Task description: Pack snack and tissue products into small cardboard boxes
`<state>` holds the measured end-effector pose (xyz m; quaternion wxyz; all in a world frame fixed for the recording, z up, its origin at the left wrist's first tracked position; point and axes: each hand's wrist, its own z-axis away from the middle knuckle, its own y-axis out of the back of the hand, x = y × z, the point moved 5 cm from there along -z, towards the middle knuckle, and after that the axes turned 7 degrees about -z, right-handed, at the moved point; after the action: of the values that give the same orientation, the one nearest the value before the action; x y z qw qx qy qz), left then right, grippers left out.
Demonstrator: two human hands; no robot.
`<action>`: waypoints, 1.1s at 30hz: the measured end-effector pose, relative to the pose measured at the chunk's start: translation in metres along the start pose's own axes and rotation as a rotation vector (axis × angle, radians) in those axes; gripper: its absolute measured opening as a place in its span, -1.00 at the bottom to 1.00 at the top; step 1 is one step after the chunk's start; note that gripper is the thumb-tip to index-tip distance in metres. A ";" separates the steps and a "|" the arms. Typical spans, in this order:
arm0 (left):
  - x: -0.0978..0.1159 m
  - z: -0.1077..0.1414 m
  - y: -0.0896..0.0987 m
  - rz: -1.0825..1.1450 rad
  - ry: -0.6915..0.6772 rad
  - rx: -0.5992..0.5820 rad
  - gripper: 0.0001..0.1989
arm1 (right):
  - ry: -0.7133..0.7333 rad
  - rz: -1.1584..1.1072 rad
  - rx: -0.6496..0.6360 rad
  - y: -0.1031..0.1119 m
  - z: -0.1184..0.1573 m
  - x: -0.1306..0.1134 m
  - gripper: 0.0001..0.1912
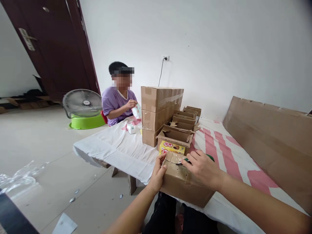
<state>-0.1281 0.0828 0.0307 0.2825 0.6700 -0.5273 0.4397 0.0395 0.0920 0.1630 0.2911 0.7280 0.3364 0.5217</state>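
A closed cardboard box [187, 191] sits tilted at the table's near edge, above my lap. My left hand [158, 174] presses against its left end, fingers on the top corner and thumb along the side. My right hand [203, 169] is wrapped around a green-handled utility knife [210, 158]. Its thin metal tip touches the taped top seam, where a slit shows; most of the handle is hidden by my fingers. Just behind this box lie yellow printed packets [172, 148], against an open cardboard carton [175, 135].
More open cartons [185, 122] run back in a row beside stacked sealed boxes [152, 115]. Across the table [114, 148], a person [119, 100] holds a white packet [136, 111]. A large cardboard sheet [268, 139] leans at right. A fan [83, 102] stands on the floor.
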 end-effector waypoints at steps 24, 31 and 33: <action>0.007 -0.001 0.008 -0.178 -0.033 -0.041 -0.51 | -0.078 -0.018 0.000 0.005 0.043 0.015 -0.52; 0.005 0.000 0.006 -0.131 -0.026 -0.021 -0.53 | -0.362 -0.147 -0.042 -0.010 0.165 0.047 -0.42; 0.005 -0.001 0.006 -0.123 -0.026 -0.005 -0.52 | -0.539 -0.223 -0.062 -0.030 0.207 0.057 -0.55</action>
<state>-0.1334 0.0797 0.0353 0.3038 0.7061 -0.4898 0.4114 0.2444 0.1402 0.1130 0.4478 0.7895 0.3087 0.2844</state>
